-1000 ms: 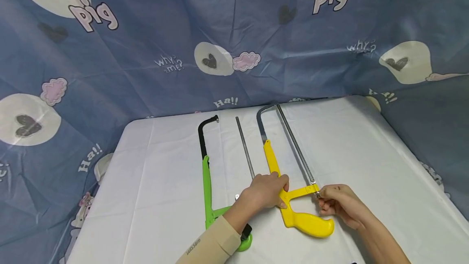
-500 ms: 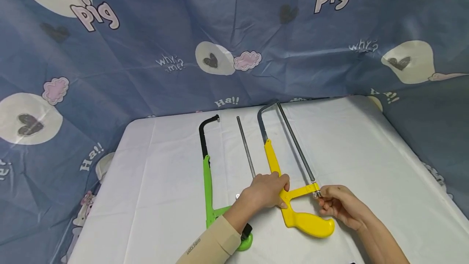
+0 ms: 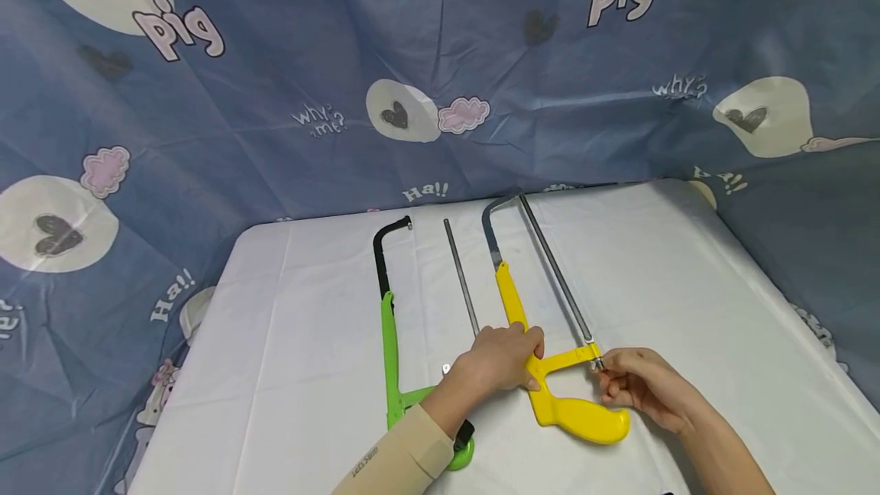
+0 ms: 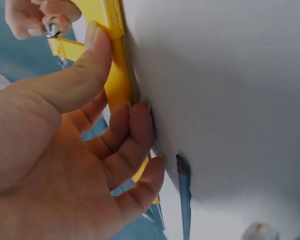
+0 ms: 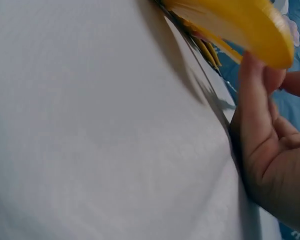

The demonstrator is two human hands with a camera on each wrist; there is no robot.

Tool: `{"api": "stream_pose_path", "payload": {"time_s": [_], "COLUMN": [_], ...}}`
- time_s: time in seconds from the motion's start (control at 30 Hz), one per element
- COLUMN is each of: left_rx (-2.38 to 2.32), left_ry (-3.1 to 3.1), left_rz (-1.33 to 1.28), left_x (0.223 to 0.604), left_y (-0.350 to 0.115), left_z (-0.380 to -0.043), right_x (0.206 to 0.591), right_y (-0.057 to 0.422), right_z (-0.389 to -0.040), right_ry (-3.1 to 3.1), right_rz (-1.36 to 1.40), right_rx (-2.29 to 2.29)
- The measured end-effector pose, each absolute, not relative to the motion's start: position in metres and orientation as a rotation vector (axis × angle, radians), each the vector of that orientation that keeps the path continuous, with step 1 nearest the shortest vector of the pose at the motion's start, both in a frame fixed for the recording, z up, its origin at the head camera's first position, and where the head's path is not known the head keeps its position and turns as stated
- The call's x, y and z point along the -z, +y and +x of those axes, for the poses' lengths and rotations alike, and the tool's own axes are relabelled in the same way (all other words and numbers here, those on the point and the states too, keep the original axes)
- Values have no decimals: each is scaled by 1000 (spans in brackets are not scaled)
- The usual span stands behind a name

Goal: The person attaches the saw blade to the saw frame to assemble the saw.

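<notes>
A yellow hacksaw lies on the white-covered table, a long grey blade spanning its frame. My left hand grips the frame above the handle; in the left wrist view the thumb presses one side of the yellow frame and the fingers curl round the other. At the end of the short yellow arm, my right hand pinches a small metal wing nut between thumb and fingers. The hacksaw's yellow handle partly covers the right fingertips in the right wrist view.
Left of it lies a green hacksaw with a black front bow and no blade fitted; my left forearm hides part of its handle. A loose grey blade rests between the two saws. Patterned blue cloth hangs behind the table.
The right fingers have shifted slightly at the wing nut, which shows a little differently between them. The left hand keeps its grip, and both saws lie where they were.
</notes>
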State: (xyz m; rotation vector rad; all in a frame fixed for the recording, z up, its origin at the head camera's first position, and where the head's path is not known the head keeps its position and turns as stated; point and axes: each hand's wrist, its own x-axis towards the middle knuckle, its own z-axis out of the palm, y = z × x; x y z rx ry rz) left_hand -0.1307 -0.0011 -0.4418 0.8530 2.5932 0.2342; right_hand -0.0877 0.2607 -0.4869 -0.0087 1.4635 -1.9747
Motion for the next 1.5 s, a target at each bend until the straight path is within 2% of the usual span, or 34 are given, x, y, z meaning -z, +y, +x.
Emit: {"api": "stream_pose_path", "payload": {"time_s": [0.97, 1.5], "left_rx": [-197, -153], "left_ry": [2618, 2608], "left_rz": [825, 819], "left_x": [438, 443], "left_y": [4, 5], "left_z": [-132, -130], "right_x": [467, 472], "right_y": [240, 239], "right_z": [-82, -81], "right_ry": [2661, 2831], "right_rz": [119, 37], "right_rx": [1124, 1091]}}
